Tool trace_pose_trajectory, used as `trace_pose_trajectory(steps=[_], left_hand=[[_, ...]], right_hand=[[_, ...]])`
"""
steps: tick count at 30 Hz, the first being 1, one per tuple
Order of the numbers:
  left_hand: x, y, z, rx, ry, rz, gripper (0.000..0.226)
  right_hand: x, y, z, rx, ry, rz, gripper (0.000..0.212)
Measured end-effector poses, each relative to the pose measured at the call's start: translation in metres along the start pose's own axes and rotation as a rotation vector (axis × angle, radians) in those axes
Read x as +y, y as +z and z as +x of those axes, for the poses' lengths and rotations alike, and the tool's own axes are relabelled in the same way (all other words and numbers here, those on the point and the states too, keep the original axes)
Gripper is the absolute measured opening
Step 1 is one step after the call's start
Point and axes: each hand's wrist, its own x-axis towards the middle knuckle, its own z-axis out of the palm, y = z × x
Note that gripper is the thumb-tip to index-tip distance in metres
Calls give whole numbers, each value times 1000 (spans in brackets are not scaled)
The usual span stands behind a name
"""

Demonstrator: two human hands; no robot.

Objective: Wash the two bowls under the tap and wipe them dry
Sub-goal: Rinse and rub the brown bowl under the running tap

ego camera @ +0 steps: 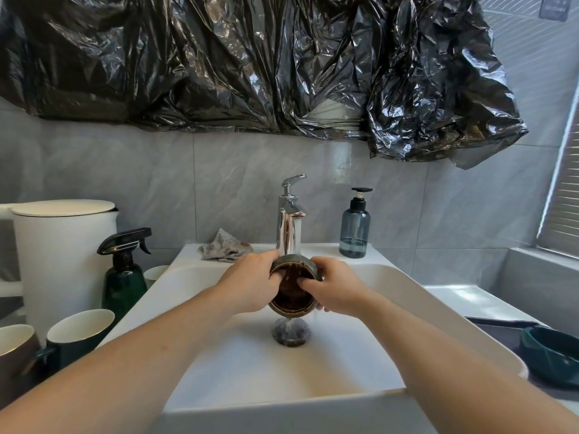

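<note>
Head view: my left hand and right hand are both clamped on the brown bowl, one on each side of the rim, with fingertips curled over the lip into the inside. I hold it over the white sink, tipped on edge so its opening faces me, directly below the chrome tap. Water is running — it strikes the upper wall of the bowl and drains off the low edge onto the drain.

Second bowl, dark green, sits on the dark mat to the right of the sink, well apart from my hands. Whether it is already washed I cannot tell. Grey cloth lies crumpled on the ledge just left of the tap base; I judge it is for the drying step.

Stage, by my estimate: rinsing bowl one; wiping not begun.

Risks from here:
- Glazed bowl plus wet fingers — the grip could slip and the bowl could drop and chip on the basin.
- Bowl top is near the spout; lifting carelessly could knock it.
- Stream hitting the tilted wall may splash toward me or over the front rim.
- Reaching for the cloth leaves one wet hand carrying the bowl.
</note>
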Motion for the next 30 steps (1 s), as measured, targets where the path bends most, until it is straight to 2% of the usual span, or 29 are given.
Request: trace_pose_trajectory(steps=[5,11,23,30], left_hand=[[-1,0,2,-17,-9,-55,9],[-4,2,5,-121,-51,-267,5],[2,1,6,-8,-120,-55,26],[2,2,5,10,-140,-71,27]], right_hand=[[0,1,1,20,-37,-34,3],[-1,1,0,2,-48,-66,2],[2,3,4,34,-10,-57,10],[0,4,4,63,-8,-78,6]])
